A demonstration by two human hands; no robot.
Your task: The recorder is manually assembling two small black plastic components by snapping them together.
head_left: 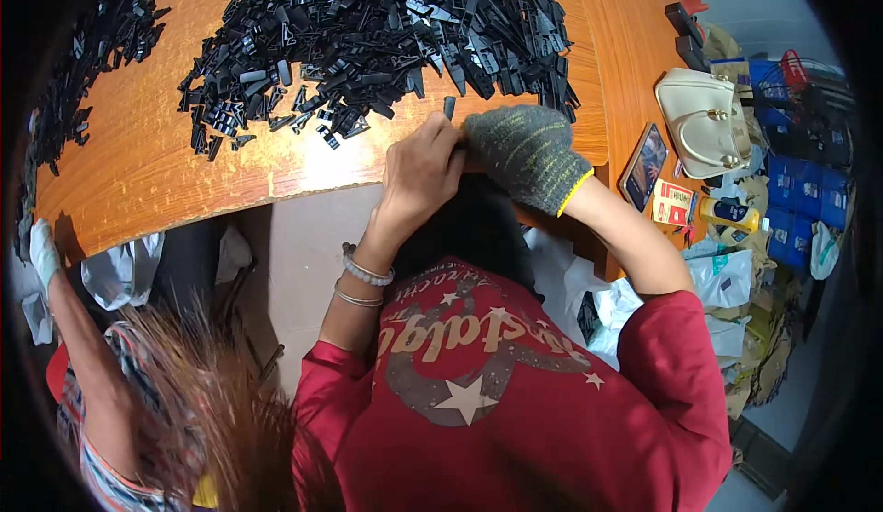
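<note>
Left hand (421,167): bare, beaded bracelet and thin bangle at the wrist, fingers curled close together at the table's (138,181) near edge, fingertips pinching a small black clip (449,107) that stands upright just above them. Right hand (526,155): in a grey knit glove with a yellow cuff, closed against the left hand; whether it also grips the clip cannot be told. Clip position: at the table edge, just in front of the pile (386,34), between the two hands. Pile: a large heap of black plastic parts spread over the middle of the orange wooden table; a second, smaller heap (83,61) lies at the far left. Right of the table: cream handbag (704,121), phone (643,166), red-and-white carton (672,202), yellow bottle (731,213), blue packets (800,190). Lower left: another person's arm, with a white-gloved hand (42,247) at the table edge.
</note>
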